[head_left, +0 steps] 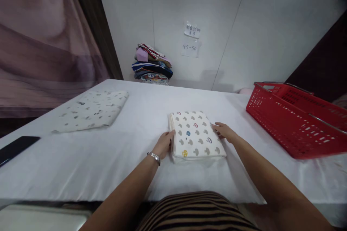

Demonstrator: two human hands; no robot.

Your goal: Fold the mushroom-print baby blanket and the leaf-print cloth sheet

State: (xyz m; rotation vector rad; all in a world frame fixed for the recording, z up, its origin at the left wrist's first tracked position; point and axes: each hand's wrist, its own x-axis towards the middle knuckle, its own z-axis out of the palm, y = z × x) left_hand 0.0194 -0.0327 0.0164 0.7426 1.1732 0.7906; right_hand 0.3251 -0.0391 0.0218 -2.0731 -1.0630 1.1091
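1. The folded mushroom-print cloth (197, 135) lies flat on the white surface (121, 166), right of the middle and nearer the front edge than the back.
2. The left hand (163, 143) is loosely curled at the cloth's left side, touching the stacked layers; whether it pinches them cannot be told.
3. The right hand (225, 131) is partly open, its fingers loosely bent and the tips at the cloth's right side; no firm grip shows.
4. The cloth looks soft and light, probably cotton or something like it. Folded thick, it should keep its shape while flat, but would likely sag in the middle if raised by one corner.
5. It does not look fragile. The likelier trouble is layers sliding over one another, since several loose edges show along the left side.
6. The surface's covering looks smooth, so a push from one side alone might shift the whole bundle; even pressure from both sides would suit it better.
7. The best hold is probably low on the left and right sides, fingers beneath the bottom layer and thumbs on top, so that every layer is taken together.
8. There is bare surface on both sides of the bundle: the red basket (282, 128) stands well apart by the right edge, and another printed cloth (94, 110) lies toward the far left corner.
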